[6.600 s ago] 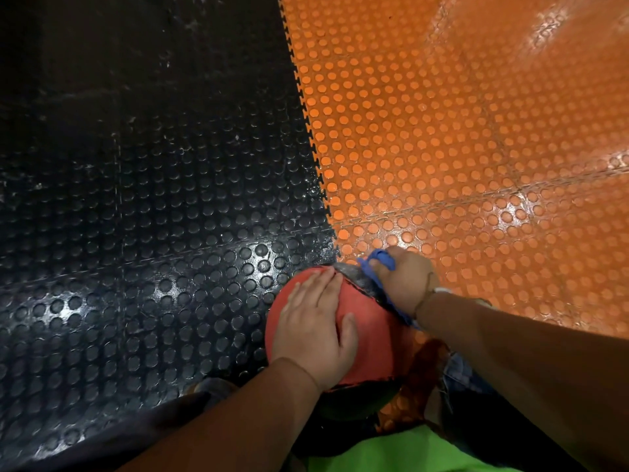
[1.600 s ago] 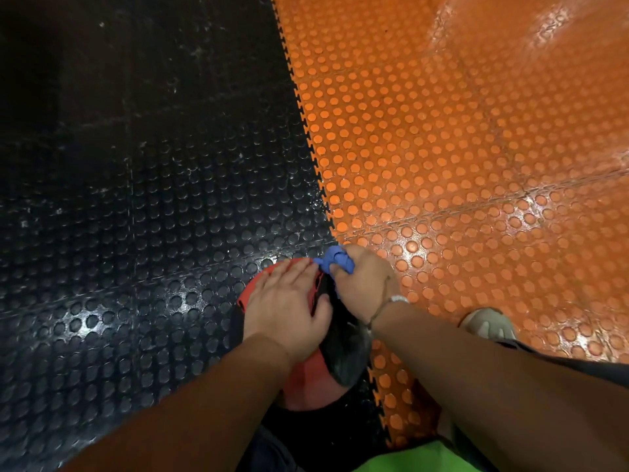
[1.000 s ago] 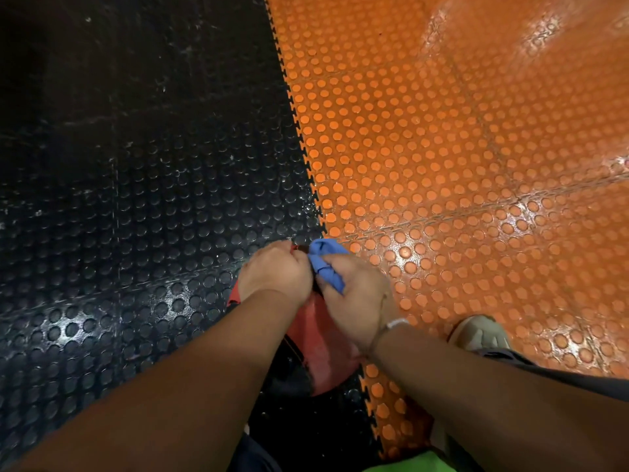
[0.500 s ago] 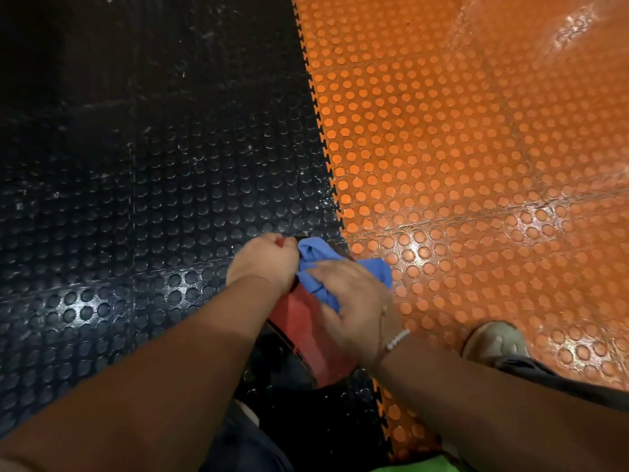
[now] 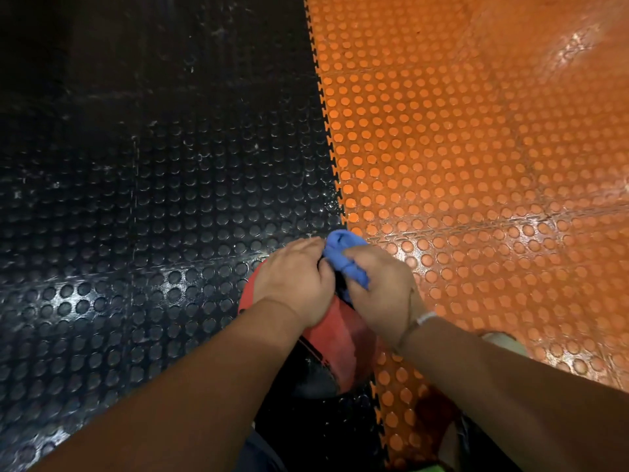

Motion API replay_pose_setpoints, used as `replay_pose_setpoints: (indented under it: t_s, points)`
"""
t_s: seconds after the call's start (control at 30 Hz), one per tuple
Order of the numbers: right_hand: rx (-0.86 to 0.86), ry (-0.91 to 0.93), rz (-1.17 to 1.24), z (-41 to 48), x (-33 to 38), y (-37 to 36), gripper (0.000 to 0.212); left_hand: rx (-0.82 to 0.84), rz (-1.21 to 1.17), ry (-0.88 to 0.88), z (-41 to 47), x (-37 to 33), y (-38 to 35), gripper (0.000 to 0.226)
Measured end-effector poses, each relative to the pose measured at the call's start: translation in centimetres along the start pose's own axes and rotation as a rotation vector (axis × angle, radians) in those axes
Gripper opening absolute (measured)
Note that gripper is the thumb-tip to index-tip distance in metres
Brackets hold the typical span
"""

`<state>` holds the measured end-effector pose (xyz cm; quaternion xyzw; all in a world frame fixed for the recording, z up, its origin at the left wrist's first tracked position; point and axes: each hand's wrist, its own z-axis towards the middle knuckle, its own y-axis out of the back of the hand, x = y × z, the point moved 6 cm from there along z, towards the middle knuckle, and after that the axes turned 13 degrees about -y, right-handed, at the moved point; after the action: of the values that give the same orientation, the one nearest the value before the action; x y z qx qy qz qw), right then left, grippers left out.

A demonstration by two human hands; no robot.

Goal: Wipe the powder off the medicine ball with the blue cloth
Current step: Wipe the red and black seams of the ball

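Ball [image 5: 340, 342]: red and black, on the floor at the seam where the black mat [image 5: 136, 199] meets the orange mat [image 5: 476, 165], mostly covered by both hands
Cloth [image 5: 343, 258]: blue, bunched on the ball's far top
Right hand [image 5: 377, 287]: clenched round the cloth; bracelet [image 5: 425, 318] at the wrist
Left hand [image 5: 296, 284]: lies on the ball, fingers bent over its far side beside the cloth; fingertips hidden, grasp cannot be told
Shoe [image 5: 503, 338]: pale, on the orange mat, right of the ball
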<state>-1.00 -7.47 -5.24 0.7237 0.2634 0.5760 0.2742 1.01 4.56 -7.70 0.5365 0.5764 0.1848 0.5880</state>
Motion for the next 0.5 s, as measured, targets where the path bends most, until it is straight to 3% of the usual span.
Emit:
replay_pose_setpoints:
  t_s: [0.07,0.2,0.27,0.33,0.4,0.5]
  points:
    - [0.031,0.094,-0.009,-0.8,-0.9,-0.2,0.023,-0.015,-0.064,0.023,0.1,1.1,0.3,0.044]
    - [0.223,-0.512,-0.009,1.2,-7.9,-1.5,0.013,-0.061,-0.140,0.054,-0.7,3.1,0.8,0.044]
    - [0.208,-0.568,-0.092,1.3,-8.4,-1.8,0.011,-0.059,-0.134,0.064,-1.3,3.3,0.8,0.051]
    - [0.072,-0.454,0.031,0.6,-5.9,-1.6,0.014,-0.056,-0.128,0.064,-1.4,3.4,0.7,0.055]
    - [-0.051,-0.173,0.136,-0.9,-1.7,-1.1,0.022,-0.072,-0.139,0.067,-1.3,3.4,0.6,0.057]
    - [0.039,0.042,0.065,-1.4,0.3,-1.5,0.039,-0.092,-0.193,0.072,-1.5,3.5,0.6,0.062]
